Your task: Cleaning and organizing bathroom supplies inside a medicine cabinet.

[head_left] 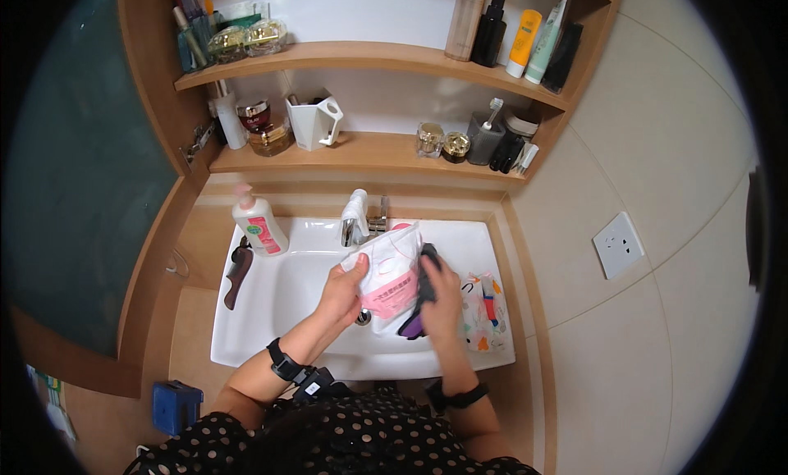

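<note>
My left hand [343, 294] grips the left side of a white and pink plastic packet [389, 271], thumb across its front. The packet is held tilted above the white washbasin [226, 331]. At its right edge my right hand [444, 293], smeared by motion, has its fingers around a dark, soft-looking thing [426, 271] with a purple part showing lower down. What kind of thing this is, I cannot make out. Part of it is hidden behind the packet and my fingers. Black straps circle both wrists.
Behind the packet stands a tap [348, 229] with white material on it. A pump bottle [261, 227] and a brown comb [238, 276] are on the basin's left rim, a patterned clear pouch [484, 319] on its right. Wooden shelves [369, 151] with toiletries hang above; an open cabinet door [131, 311] juts out left.
</note>
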Demonstrator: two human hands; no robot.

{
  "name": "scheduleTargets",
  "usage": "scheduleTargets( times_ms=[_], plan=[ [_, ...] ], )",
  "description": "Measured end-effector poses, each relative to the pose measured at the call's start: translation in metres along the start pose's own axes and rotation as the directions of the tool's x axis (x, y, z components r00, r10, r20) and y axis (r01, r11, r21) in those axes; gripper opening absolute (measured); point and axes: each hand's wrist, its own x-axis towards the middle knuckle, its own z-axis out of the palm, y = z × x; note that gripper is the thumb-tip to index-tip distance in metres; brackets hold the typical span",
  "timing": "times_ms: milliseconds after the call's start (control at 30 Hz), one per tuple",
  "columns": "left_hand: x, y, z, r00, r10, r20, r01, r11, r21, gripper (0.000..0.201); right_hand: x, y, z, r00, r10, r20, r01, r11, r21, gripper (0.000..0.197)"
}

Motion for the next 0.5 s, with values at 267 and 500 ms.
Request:
scheduleTargets(
  times_ms=[267,500],
  plan=[
    [-0.002,-0.009,-0.020,0.987,0.062,-0.146,-0.043,0.990,0.132,0.032,0.011,-0.028,-0.026,0.976,0.205,-0.079,-0.152,0.890,0.429,0.042],
    [-0.016,0.019,-0.026,0.997,0.019,-0.075,-0.022,0.999,-0.030,0.030,-0.014,-0.018,-0.001,0.984,-0.031,0.178,-0.011,0.972,0.234,0.040]
  ],
)
